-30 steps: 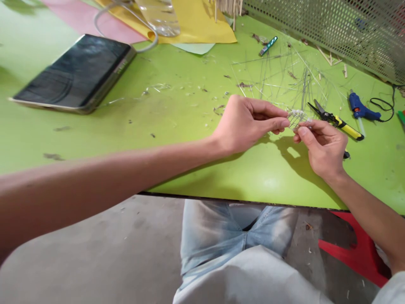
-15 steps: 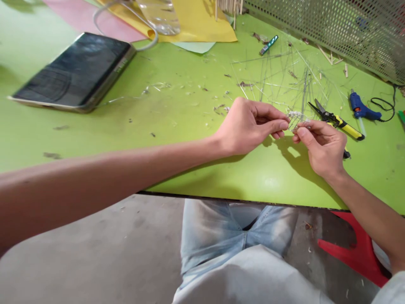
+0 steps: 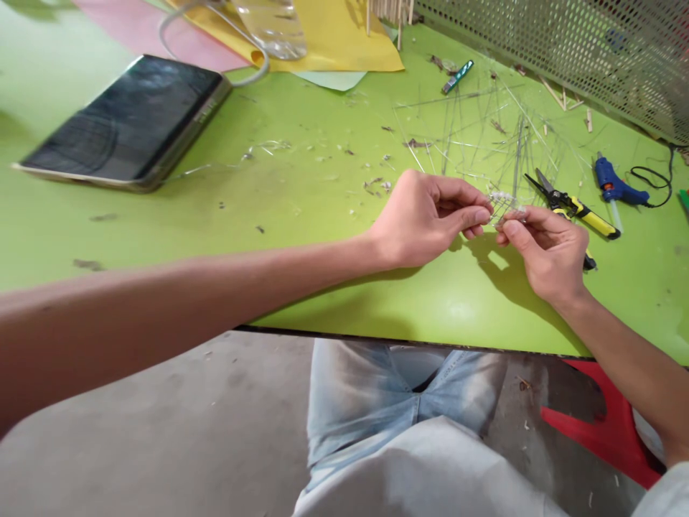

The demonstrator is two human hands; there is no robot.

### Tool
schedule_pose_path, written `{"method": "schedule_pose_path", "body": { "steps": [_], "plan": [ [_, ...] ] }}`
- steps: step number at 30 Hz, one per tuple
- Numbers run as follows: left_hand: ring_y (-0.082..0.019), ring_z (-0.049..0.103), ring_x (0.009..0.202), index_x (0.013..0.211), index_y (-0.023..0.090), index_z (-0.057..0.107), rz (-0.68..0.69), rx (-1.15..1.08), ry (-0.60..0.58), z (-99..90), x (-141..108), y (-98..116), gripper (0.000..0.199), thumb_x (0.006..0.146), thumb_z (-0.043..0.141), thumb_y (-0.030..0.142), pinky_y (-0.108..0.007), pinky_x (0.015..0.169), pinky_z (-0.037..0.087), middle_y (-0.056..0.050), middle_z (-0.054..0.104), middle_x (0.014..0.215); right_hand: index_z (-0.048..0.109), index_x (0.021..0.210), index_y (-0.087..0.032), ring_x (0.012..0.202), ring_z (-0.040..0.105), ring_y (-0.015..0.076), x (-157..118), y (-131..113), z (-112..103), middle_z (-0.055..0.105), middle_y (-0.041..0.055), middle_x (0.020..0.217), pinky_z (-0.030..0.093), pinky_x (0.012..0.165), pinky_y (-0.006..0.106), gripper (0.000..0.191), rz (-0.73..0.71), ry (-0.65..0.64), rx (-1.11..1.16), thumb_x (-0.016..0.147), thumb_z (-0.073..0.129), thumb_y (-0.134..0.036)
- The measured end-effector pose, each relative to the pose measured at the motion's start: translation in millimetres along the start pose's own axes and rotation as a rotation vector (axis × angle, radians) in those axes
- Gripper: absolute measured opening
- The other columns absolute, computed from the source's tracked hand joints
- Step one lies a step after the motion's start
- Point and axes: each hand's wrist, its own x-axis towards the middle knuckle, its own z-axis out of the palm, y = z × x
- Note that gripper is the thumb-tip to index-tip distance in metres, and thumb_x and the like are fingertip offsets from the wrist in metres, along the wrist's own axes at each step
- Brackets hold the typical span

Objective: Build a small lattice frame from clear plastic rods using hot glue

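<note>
The green desk point(image 3: 231, 244) runs wide and flecked with scraps to the left of the left hand point(image 3: 423, 219), whose fingers point(image 3: 468, 217) pinch a small wire lattice point(image 3: 504, 206) from its left. The right hand's point(image 3: 549, 258) fingers point(image 3: 517, 228) grip the lattice from the right, above the desk's near edge point(image 3: 409, 339). Yellow-handled snips point(image 3: 578, 210) lie just beyond those fingers.

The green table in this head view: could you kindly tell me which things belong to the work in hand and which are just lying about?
In use: left hand, right hand, small lattice of thin sticks, loose thin sticks, probably the blue hot glue gun and yellow-handled snips.
Lying about: black phone, plastic bottle, yellow paper sheet.
</note>
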Motion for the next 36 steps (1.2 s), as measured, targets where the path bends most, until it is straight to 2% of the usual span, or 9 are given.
{"method": "schedule_pose_path", "body": {
  "steps": [7,15,24,31,36],
  "plan": [
    [-0.019,0.08,0.077,0.091,0.018,0.084,0.014,0.018,-0.016,0.5,-1.1,-0.5,0.009,0.096,0.085,0.026,-0.031,0.079,0.067,-0.006,0.085,0.084,0.087,0.09,-0.026,0.068,0.08,0.0175,-2.2,-3.9,1.0,0.085,0.0005,0.083,0.072,0.066,0.032,0.026,-0.033,0.001,-0.005,0.087,0.099,-0.049],
    [-0.017,0.083,0.077,0.094,0.011,0.083,-0.078,-0.017,0.034,1.1,5.7,5.0,0.015,0.095,0.089,0.025,-0.027,0.078,0.071,-0.006,0.084,0.082,0.09,0.098,-0.025,0.069,0.081,0.0168,6.3,8.3,-1.5,0.087,0.0008,0.087,0.073,0.071,0.032,0.045,0.073,0.029,0.081,0.078,0.105,-0.062],
    [-0.018,0.085,0.08,0.096,0.01,0.084,-0.111,-0.093,0.042,0.4,8.4,3.9,0.019,0.095,0.093,0.026,-0.027,0.08,0.072,-0.008,0.085,0.085,0.091,0.101,-0.025,0.071,0.082,0.0183,7.9,12.4,-2.4,0.088,0.0017,0.089,0.073,0.072,0.034,0.049,0.108,0.02,0.112,0.076,0.106,-0.065],
    [-0.019,0.086,0.081,0.097,0.011,0.083,-0.122,-0.123,0.063,-0.9,10.5,1.2,0.026,0.096,0.094,0.034,-0.029,0.081,0.074,-0.008,0.085,0.083,0.091,0.103,-0.028,0.075,0.082,0.0184,5.4,10.2,-4.3,0.089,0.0021,0.094,0.073,0.075,0.035,0.04,0.106,-0.063,0.14,0.087,0.099,-0.063],
    [-0.018,0.084,0.078,0.096,0.012,0.083,-0.093,-0.119,0.057,-1.5,11.3,-1.6,0.027,0.097,0.093,0.037,-0.027,0.079,0.073,-0.007,0.085,0.084,0.09,0.095,-0.025,0.073,0.081,0.0186,5.8,4.4,-3.1,0.088,0.0031,0.089,0.072,0.072,0.034,0.041,0.104,-0.066,0.084,0.086,0.099,-0.065]
  ]
}}
